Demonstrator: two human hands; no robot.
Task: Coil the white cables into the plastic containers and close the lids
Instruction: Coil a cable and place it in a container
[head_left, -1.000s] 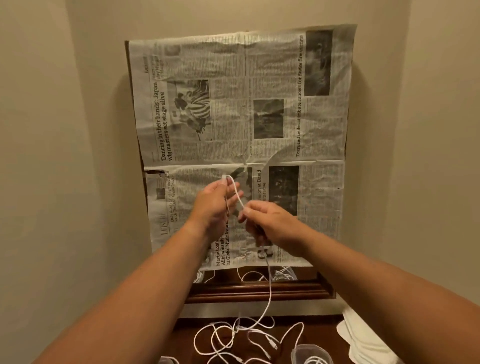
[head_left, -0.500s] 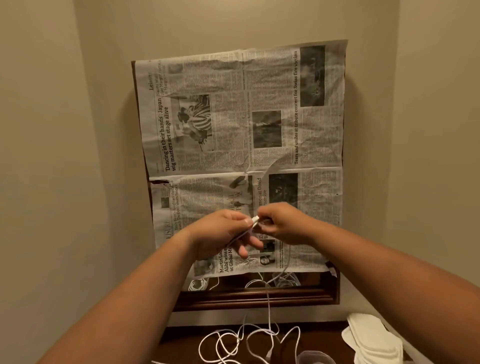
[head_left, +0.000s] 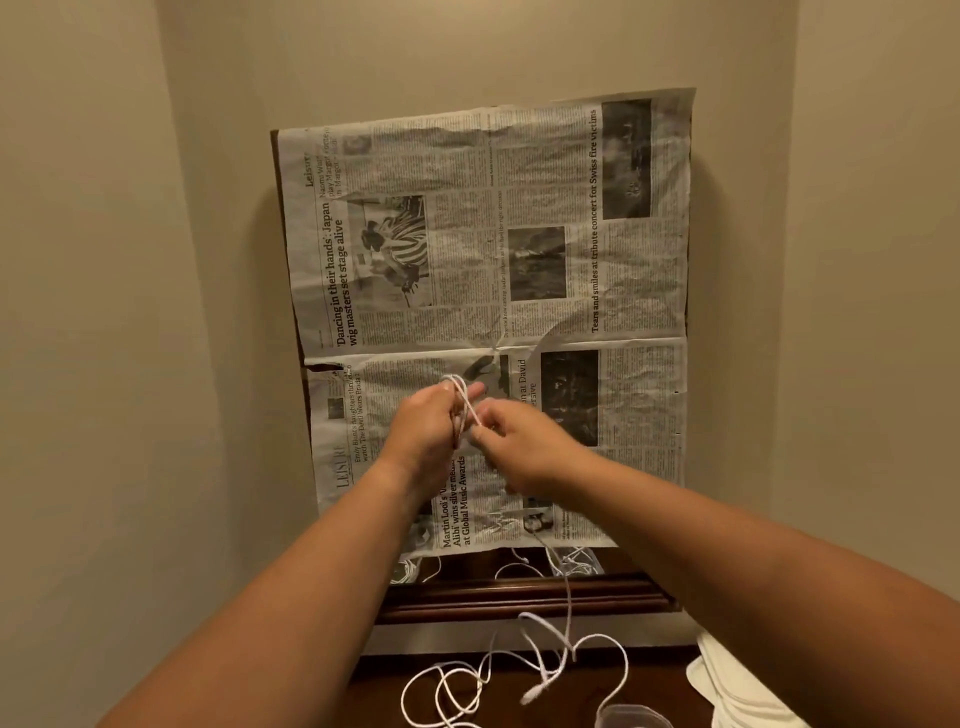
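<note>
Where left hand (head_left: 423, 426) and right hand (head_left: 524, 441) grip white cable (head_left: 464, 400), newspaper (head_left: 571, 208) behind.

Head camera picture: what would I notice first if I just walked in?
Two hands in the middle: the left hand has a white cable looped over its fingers, and the right hand pinches it. Behind them hangs a big newspaper. More cable lies tangled on the dark table below.

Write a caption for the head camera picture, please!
Left hand and right hand loop a white cable before hung newspaper.
</note>
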